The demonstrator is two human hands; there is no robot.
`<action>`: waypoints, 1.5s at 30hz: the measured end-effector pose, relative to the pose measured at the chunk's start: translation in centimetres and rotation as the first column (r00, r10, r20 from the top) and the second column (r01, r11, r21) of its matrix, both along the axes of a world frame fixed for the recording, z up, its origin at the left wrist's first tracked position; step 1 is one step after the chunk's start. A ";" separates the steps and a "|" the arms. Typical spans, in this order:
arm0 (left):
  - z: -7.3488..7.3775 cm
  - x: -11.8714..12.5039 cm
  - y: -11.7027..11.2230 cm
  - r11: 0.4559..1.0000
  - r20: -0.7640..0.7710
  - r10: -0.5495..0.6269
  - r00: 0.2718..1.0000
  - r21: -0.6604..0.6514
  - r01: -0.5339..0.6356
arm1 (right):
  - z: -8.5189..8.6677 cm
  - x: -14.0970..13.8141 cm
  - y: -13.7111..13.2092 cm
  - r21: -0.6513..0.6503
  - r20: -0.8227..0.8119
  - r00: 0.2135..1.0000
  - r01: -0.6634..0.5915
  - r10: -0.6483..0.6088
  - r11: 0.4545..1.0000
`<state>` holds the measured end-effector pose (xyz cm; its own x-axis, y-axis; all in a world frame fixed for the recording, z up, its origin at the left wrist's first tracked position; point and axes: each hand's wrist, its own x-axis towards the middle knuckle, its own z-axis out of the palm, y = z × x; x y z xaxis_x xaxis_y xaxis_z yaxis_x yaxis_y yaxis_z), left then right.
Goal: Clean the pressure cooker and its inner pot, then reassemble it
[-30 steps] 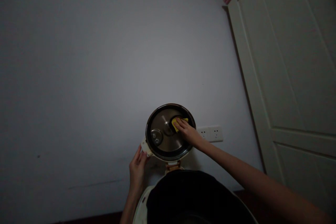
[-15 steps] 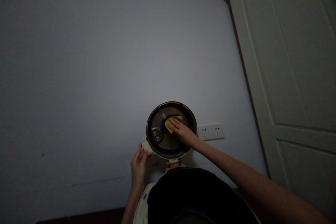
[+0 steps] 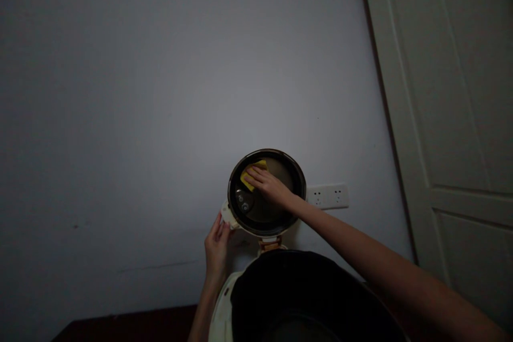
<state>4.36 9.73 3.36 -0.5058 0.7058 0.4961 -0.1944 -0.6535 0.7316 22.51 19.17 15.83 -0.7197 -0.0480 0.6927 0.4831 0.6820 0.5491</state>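
A round lid (image 3: 282, 212) with a dark rim stands raised on its hinge (image 3: 270, 243) behind a white cooker (image 3: 221, 312) with a deep black pot (image 3: 304, 294). My right hand (image 3: 269, 186) presses a yellow cloth (image 3: 250, 177) flat against the upper left of the lid's inner face, fingers spread over it. At the lid's lower left, my left hand (image 3: 217, 243) grips the white handle (image 3: 227, 216) between thumb and fingers. A small round fitting (image 3: 243, 201) sits on the lid just below the cloth.
A white wall socket (image 3: 328, 196) is fixed right of the lid on the pale wall (image 3: 160, 91). A panelled door (image 3: 449, 117) stands at the right. Under the cooker, a dark red surface (image 3: 132, 326) shows at the bottom left.
My right hand has slid the yellow cloth from the lid's middle toward its upper left. My left hand keeps its hold on the handle. The whole view has shifted slightly.
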 end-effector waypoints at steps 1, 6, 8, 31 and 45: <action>0.0 0.0 0.0 1.000 0.001 0.001 1.000 -0.004 -0.001 | 0.7 0.2 0.2 0.002 -0.016 1.000 0.011 -0.010 1.000; 0.1 0.1 -0.1 1.000 0.000 -0.008 1.000 0.007 0.008 | 0.9 3.0 1.4 -0.031 -0.158 0.980 0.117 -0.121 0.993; 0.2 0.1 0.0 1.000 0.002 -0.006 1.000 0.013 0.006 | -0.5 4.2 1.7 -0.062 -0.207 0.966 0.147 -0.156 0.987; -0.1 0.0 0.4 0.999 -0.015 0.044 0.999 0.030 -0.044 | -6.8 3.4 0.1 0.038 0.302 0.953 0.009 -0.020 0.999; 0.1 0.1 0.2 1.000 0.015 0.025 1.000 -0.007 -0.025 | -7.0 2.9 -2.0 -0.062 0.059 0.987 0.155 -0.151 0.986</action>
